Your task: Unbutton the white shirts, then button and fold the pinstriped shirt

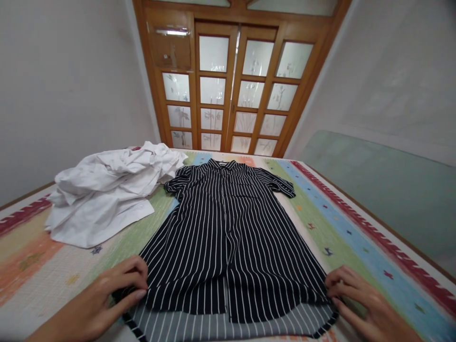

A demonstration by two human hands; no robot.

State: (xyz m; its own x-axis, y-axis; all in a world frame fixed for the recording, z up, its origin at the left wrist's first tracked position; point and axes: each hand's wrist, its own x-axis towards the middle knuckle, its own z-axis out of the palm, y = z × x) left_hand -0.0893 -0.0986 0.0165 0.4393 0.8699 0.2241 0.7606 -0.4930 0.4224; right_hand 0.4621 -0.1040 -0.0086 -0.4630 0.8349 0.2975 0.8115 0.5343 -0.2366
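A black short-sleeved shirt with white stripes lies front side up, its collar at the far end and its hem towards me. My left hand pinches the shirt at the lower left side, near the hem. At the opposite lower corner, my right hand has its fingers closed on the shirt's side edge. The grey inner side of the back panel shows below the front hem, which bows up slightly between my hands. A pile of white cloth lies crumpled to the left of the shirt.
Beneath everything is a colourful striped cover with small star-like figures. Pale walls rise at left and right, with a greenish panel along the right side. Wooden doors with glass panes stand at the far end.
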